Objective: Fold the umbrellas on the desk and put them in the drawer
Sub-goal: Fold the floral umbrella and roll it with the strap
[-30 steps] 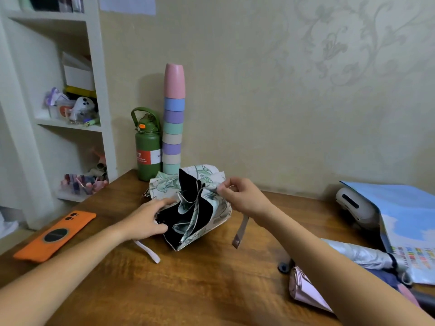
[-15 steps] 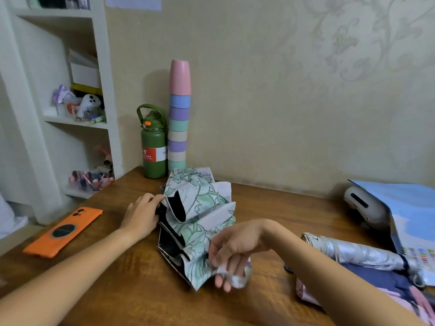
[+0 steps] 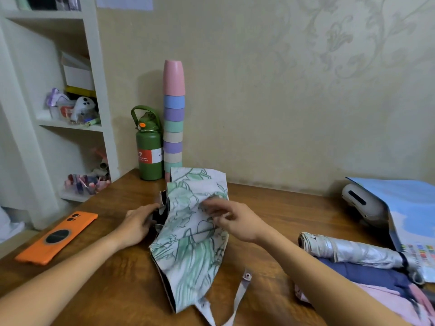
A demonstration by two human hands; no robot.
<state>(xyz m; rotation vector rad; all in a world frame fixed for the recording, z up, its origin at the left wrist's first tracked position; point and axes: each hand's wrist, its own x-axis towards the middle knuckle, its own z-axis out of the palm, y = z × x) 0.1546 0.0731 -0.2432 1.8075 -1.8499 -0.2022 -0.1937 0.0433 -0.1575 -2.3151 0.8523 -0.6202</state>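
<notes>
Umbrella (image 3: 190,241) on desk (image 3: 270,208): L hand (image 3: 136,225) grips side, R hand (image 3: 237,222) pinches canopy.

both our forearms reach in from the bottom corners toward the floral umbrella (image 3: 190,234). our left hand (image 3: 137,224) sits at its left edge, palm down, fingers curled in against the dark folds there, looks like a grip but the fingertips are hidden. our right hand (image 3: 233,221) lies on top of its right side, knuckles up, thumb and first fingers pinching a bit of the fabric. both wrists are pretty straight, bare arms, no sleeves.
</notes>
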